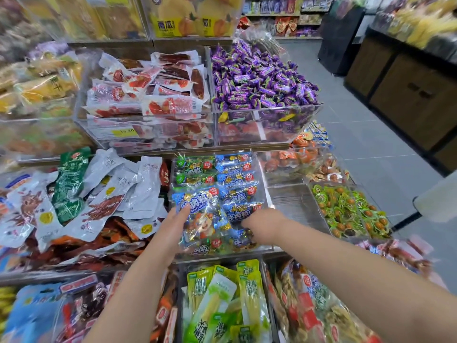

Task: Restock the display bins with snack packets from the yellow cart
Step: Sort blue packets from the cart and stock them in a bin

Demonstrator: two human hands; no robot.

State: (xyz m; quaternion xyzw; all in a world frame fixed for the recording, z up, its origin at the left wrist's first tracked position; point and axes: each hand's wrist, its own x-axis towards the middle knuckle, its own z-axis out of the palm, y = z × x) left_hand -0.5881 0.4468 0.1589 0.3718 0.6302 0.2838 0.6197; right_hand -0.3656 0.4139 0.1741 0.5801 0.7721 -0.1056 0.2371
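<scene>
Green-and-yellow plastic snack pouches (pixel 222 300) nearest; beyond, clear acrylic display bin (pixel 268 194) of blue foil beef-cube packets (pixel 205 219), left hand (pixel 173 226) flat against the stack, right hand (pixel 262 225) curled onto packets, apparently squaring rows; yellow cart unseen.

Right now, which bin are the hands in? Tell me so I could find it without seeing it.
Find the bin of purple candies on the upper shelf. One shelf down, a little to the left, is a clear bin of shiny blue packets, with a few green ones at its back. The left hand and right hand are both on those packets; its neighbours hold white pouches and orange snacks.
</scene>
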